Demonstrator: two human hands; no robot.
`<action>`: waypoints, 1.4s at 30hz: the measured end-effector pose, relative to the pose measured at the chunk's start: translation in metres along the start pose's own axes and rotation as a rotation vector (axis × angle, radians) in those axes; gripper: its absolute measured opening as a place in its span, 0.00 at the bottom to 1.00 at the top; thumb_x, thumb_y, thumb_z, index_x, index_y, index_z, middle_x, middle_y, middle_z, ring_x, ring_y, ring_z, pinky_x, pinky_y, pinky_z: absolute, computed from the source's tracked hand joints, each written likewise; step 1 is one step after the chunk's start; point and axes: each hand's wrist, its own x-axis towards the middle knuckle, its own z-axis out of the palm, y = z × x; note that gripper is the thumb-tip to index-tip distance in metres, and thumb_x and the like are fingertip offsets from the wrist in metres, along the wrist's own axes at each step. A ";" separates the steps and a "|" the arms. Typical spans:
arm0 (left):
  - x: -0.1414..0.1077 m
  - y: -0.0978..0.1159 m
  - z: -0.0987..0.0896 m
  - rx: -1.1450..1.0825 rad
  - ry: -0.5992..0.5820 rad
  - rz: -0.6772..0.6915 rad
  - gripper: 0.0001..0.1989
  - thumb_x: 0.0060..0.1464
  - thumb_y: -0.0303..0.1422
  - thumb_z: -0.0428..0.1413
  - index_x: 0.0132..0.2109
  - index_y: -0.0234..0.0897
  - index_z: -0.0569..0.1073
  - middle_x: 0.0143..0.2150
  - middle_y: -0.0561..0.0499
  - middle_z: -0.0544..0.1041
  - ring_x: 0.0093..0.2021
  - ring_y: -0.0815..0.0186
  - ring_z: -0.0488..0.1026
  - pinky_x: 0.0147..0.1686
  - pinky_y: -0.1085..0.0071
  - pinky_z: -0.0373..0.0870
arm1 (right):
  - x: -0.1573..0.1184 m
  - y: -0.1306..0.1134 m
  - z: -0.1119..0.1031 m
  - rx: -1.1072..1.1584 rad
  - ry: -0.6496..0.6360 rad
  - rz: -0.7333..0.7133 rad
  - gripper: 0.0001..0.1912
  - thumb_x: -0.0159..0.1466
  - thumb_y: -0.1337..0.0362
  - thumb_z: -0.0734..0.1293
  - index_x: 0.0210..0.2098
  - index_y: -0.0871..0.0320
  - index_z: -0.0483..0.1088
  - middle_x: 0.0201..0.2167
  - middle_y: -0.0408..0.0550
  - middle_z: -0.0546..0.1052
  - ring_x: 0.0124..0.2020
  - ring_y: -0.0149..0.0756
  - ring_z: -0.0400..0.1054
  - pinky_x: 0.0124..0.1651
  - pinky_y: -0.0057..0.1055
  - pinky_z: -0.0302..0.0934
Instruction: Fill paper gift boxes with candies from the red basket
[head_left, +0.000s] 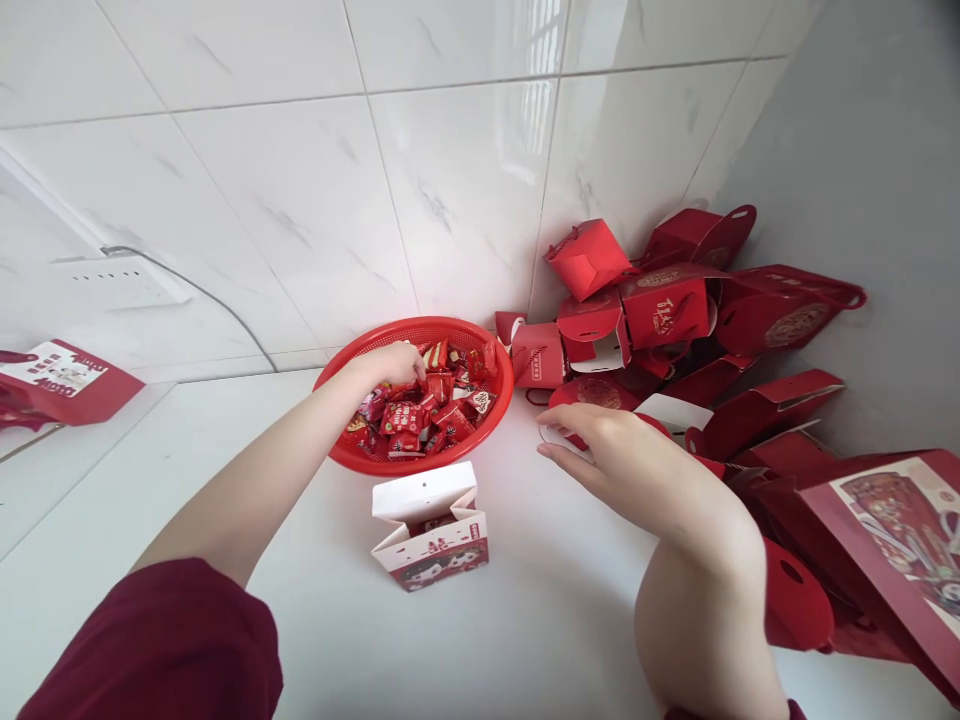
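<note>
My left hand (pixel 394 363) reaches over the red plastic basket (pixel 491 425), its fingers curled down among red-wrapped candies (pixel 405 417). The fingertips are partly hidden, so what they pinch cannot be made out. In front of the basket stands a small white-and-red paper gift box (pixel 442 565), its top flaps open and something dark red inside. My right hand (pixel 611 450) hovers above the table beside the pile of red boxes, thumb and fingers apart. Nothing is visible in it.
Many red gift boxes (pixel 667 310) lie heaped at the right against the wall, with a larger picture-printed box (pixel 892 520) nearer me. At far left are another red gift bag (pixel 82 385) and a cable (pixel 217 300) beside a wall socket (pixel 124 282). White tiled wall (pixel 465 200) rises behind.
</note>
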 end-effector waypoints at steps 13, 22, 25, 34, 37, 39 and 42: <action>0.002 0.023 0.052 0.262 -0.102 -0.007 0.19 0.62 0.37 0.56 0.57 0.34 0.68 0.56 0.42 0.70 0.53 0.57 0.71 0.51 0.54 0.72 | 0.003 -0.003 0.004 0.030 -0.038 -0.012 0.15 0.70 0.58 0.60 0.52 0.55 0.71 0.48 0.50 0.78 0.47 0.46 0.74 0.45 0.39 0.68; 0.002 0.004 0.034 0.085 -0.123 0.076 0.21 0.58 0.38 0.59 0.56 0.35 0.70 0.53 0.44 0.74 0.50 0.59 0.74 0.50 0.58 0.72 | 0.002 -0.006 0.001 0.033 -0.047 0.000 0.15 0.69 0.59 0.60 0.52 0.54 0.71 0.51 0.49 0.77 0.49 0.47 0.73 0.45 0.40 0.68; -0.005 -0.007 0.025 -0.028 -0.085 0.122 0.30 0.46 0.35 0.65 0.57 0.39 0.71 0.54 0.47 0.76 0.50 0.58 0.75 0.51 0.68 0.70 | 0.003 -0.005 0.002 0.025 -0.037 -0.012 0.15 0.69 0.59 0.60 0.51 0.55 0.71 0.50 0.50 0.78 0.48 0.47 0.74 0.44 0.39 0.68; -0.020 -0.020 0.030 -0.158 -0.034 0.009 0.27 0.60 0.52 0.45 0.35 0.38 0.80 0.31 0.47 0.81 0.34 0.61 0.79 0.39 0.70 0.70 | 0.005 -0.006 0.005 0.023 -0.055 -0.017 0.16 0.70 0.58 0.59 0.52 0.55 0.71 0.51 0.50 0.77 0.49 0.47 0.73 0.46 0.40 0.68; -0.021 -0.018 0.037 -0.107 -0.083 0.018 0.23 0.59 0.50 0.51 0.33 0.36 0.79 0.30 0.47 0.79 0.37 0.61 0.77 0.45 0.66 0.70 | 0.005 -0.006 0.008 0.019 -0.061 -0.012 0.16 0.70 0.58 0.59 0.53 0.56 0.71 0.51 0.50 0.77 0.49 0.47 0.73 0.47 0.41 0.68; -0.021 -0.017 0.041 -0.088 -0.153 0.066 0.17 0.59 0.46 0.55 0.39 0.35 0.78 0.37 0.47 0.79 0.41 0.62 0.76 0.48 0.62 0.70 | 0.006 -0.006 0.010 0.012 -0.057 -0.016 0.17 0.70 0.58 0.60 0.54 0.56 0.70 0.51 0.51 0.77 0.49 0.48 0.73 0.48 0.42 0.68; -0.022 -0.014 0.043 -0.074 -0.241 0.117 0.15 0.58 0.42 0.58 0.46 0.35 0.76 0.47 0.46 0.78 0.46 0.63 0.74 0.50 0.60 0.70 | 0.007 -0.005 0.012 0.010 -0.061 -0.037 0.17 0.70 0.58 0.59 0.54 0.57 0.70 0.51 0.52 0.77 0.49 0.48 0.74 0.48 0.41 0.68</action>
